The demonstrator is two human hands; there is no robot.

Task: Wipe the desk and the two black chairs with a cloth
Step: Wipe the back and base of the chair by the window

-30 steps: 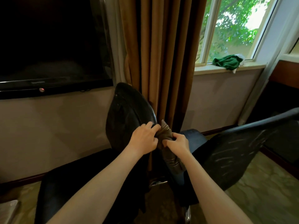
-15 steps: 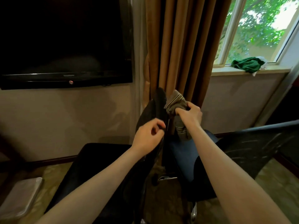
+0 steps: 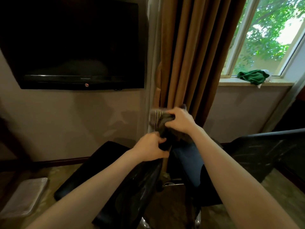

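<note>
Head view: the right hand (image 3: pixel 179 119) is clenched on a bunched grey-brown cloth (image 3: pixel 159 119), held up in front of the brown curtain (image 3: pixel 189 63). Just below it, the left hand (image 3: pixel 151 148) curls round the top edge of the near black chair (image 3: pixel 135 192), whose backrest is seen edge-on. The second black chair (image 3: pixel 264 154) stands to the right. A green rag (image 3: pixel 252 77) lies on the windowsill (image 3: pixel 239 83).

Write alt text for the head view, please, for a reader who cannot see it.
The right hand grips a grey-brown cloth atop a black chair's backrest; the left hand grips the backrest just below. A second black chair stands to the right.
</note>
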